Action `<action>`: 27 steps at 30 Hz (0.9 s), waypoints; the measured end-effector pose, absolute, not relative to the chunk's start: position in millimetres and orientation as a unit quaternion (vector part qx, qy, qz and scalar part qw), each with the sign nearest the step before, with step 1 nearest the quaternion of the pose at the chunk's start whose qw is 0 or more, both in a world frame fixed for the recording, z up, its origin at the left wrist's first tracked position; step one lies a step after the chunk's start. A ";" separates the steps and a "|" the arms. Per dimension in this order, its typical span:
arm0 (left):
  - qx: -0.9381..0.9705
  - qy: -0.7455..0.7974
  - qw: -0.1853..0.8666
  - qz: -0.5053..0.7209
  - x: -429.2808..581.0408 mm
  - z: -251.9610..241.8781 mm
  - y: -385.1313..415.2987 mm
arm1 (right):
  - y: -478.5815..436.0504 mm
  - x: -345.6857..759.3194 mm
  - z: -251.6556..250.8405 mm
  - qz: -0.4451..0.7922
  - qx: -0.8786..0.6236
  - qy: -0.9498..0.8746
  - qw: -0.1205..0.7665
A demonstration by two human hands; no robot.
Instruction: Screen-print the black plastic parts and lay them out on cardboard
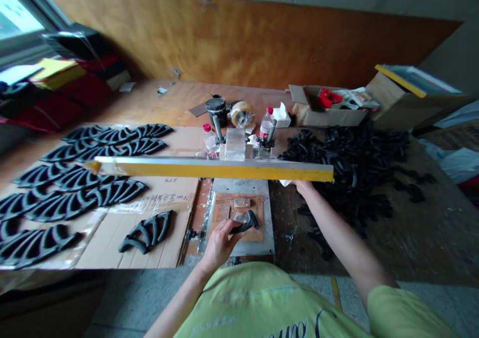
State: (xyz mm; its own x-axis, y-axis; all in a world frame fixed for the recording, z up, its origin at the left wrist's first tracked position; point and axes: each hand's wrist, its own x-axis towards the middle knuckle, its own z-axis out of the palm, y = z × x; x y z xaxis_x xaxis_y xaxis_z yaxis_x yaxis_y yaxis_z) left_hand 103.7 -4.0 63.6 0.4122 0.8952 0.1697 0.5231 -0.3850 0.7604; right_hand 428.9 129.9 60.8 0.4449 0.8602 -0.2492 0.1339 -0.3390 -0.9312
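Observation:
My left hand [219,242] is closed around a black, curved, T-ended part [247,224], holding it over the wooden jig plate [258,205] on a grey metal base [270,243]. My right hand [300,185] reaches forward under a long yellow-edged bar [217,170], which hides most of its fingers. A bit of white cloth or paper [285,182] shows beside those fingers; whether they grip it is unclear. The bar crosses above the jig, in front of a metal block [235,144]. Right of the jig lies a heap of similar black parts [348,153].
Rows of black fan-shaped pieces [90,198] lie on cardboard at left, with one separate piece [147,232] nearer the jig. Behind the bar stand a black jar [216,109], a tape roll [242,114] and red-capped bottles [266,123]. An open carton [329,116] sits back right.

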 end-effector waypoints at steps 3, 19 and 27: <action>0.749 0.502 0.313 0.298 99.1 59.4 -2.4 | 176.3 453.9 65.8 0.357 -0.729 -0.340 0.475; 0.705 0.567 0.287 0.313 104.2 45.7 2.8 | 251.3 444.6 26.4 0.176 -0.672 -0.719 -0.022; 0.716 0.561 0.286 0.300 102.9 53.3 2.6 | 218.0 455.6 37.6 0.164 -0.621 -0.765 -0.052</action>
